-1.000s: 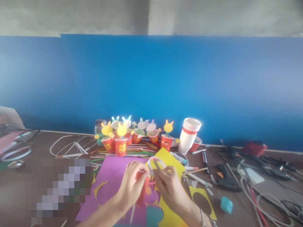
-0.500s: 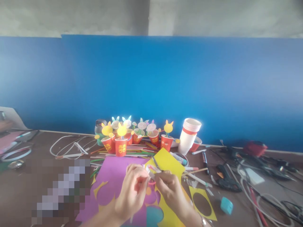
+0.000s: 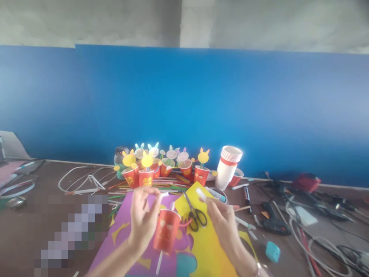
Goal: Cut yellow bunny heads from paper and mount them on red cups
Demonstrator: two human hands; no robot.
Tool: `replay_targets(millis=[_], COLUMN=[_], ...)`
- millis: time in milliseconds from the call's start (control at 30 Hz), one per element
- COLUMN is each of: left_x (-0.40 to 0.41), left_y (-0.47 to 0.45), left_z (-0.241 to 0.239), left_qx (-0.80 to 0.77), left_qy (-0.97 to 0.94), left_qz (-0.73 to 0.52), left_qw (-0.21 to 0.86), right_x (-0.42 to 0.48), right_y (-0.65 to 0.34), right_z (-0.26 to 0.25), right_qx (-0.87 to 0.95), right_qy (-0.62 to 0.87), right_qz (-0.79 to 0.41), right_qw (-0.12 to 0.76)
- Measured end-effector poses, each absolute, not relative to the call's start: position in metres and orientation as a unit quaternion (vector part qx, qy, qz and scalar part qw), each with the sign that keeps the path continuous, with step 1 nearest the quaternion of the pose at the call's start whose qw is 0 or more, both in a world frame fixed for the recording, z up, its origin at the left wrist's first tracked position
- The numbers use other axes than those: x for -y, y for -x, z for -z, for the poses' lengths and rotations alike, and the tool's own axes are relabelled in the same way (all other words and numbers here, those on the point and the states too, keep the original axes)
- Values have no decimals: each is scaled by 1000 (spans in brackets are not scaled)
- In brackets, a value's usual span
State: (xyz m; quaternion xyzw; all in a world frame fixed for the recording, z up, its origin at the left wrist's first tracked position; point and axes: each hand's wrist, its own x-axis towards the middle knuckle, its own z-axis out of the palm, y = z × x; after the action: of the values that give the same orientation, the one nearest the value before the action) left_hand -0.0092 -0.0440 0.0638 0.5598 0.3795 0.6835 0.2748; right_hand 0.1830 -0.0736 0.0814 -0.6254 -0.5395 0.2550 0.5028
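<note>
My left hand [image 3: 144, 213] pinches a small white strip [image 3: 165, 194] between thumb and fingertips. Another small white piece [image 3: 201, 194], blurred, is held in the closed fingers of my right hand [image 3: 221, 217]. The two hands are apart. Between them, close to my left hand, is a red paper cup [image 3: 167, 231] with a clear straw [image 3: 159, 262] running out at both ends. A red bent stem [image 3: 186, 223] shows at its side. Black-handled scissors [image 3: 196, 217] lie on the yellow sheet [image 3: 211, 238]. A purple sheet [image 3: 115, 246] with cut-out holes spreads under my left arm.
Several red cups with paper animal heads [image 3: 147, 177] stand along the back. Behind the sheets lie coloured sticks [image 3: 170, 181]. A stack of white cups [image 3: 229, 167] stands right of them. A black glue gun [image 3: 275, 221], turquoise block [image 3: 272, 252] and cables [image 3: 319, 246] are at right.
My hands were together over the cup; they have moved apart, each with a white piece. The cup and scissors now show more fully between them.
</note>
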Motion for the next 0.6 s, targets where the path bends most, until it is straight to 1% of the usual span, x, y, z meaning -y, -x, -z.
replay_targets(millis=[67, 133, 167, 233, 267, 300, 333, 367, 433, 500, 533, 600], left_x=[29, 17, 13, 9, 8, 8, 9, 9, 11, 14, 15, 17], left_y=[16, 19, 20, 20, 19, 18, 18, 17, 16, 16, 15, 15], left_z=[-69, -69, -67, -62, -60, -57, -56, -55, -56, -58, -59, -61], left_qx=[-409, -438, -445, -454, -454, -452, -448, -441, -426, -414, -408, -403], left_qy=[-551, -558, -563, -577, -586, -596, -606, -616, -634, -647, -652, -659], left_qz=[-661, -611, -585, -538, -518, -501, -488, -476, -461, -455, -454, -450], left_qw=[304, 351, 377, 415, 427, 435, 442, 447, 452, 451, 450, 449], right_x=[62, 55, 54, 54, 54, 54, 55, 54, 52, 50, 49, 48], right_y=[-210, -234, -243, -256, -259, -260, -259, -256, -243, -222, -210, -185], right_z=[-85, -89, -90, -89, -88, -86, -84, -82, -77, -74, -72, -70], right_qx=[623, 639, 632, 611, 601, 595, 598, 610, 656, 708, 725, 725], right_qy=[672, 724, 748, 787, 798, 803, 801, 790, 735, 630, 578, 530], right_qz=[-109, 28, 56, 45, 34, 30, 38, 49, 53, -18, -75, -176], right_qw=[385, 259, 194, 71, 26, 2, 3, 33, 161, 319, 367, 403])
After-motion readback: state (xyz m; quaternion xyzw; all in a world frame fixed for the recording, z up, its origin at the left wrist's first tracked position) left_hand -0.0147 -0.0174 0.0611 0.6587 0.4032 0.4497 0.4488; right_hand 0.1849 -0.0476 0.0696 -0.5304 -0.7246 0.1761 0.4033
